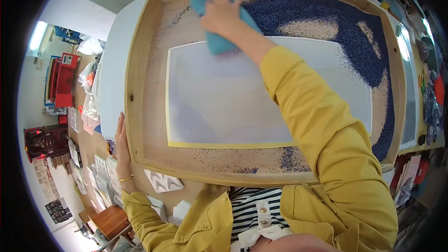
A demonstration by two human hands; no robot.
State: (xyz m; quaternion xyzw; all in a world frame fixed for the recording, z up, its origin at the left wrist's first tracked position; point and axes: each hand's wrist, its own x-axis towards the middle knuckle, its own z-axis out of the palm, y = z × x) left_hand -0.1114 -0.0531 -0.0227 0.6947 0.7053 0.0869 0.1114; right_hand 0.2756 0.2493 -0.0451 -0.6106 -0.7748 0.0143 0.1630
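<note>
The blue cloth (219,45) lies near the far edge of the wooden tray (136,74), left of the middle, its near end overlapping the far edge of the pale panel (242,112). Our right hand (221,15) presses it from above, fingers bent and gathering a fold beneath them. We judge the cloth light, soft and limp, likely to bunch; it is best held by its thick middle, palm flat, so that it keeps its shape. It looks unbreakable, but loose dark granules (359,30) along the tray's far and right edges may make it slide. Our left hand (123,149) lies against the tray's left edge, by the near-left corner, fingers straight and close together, pinching nothing that we can see.
</note>
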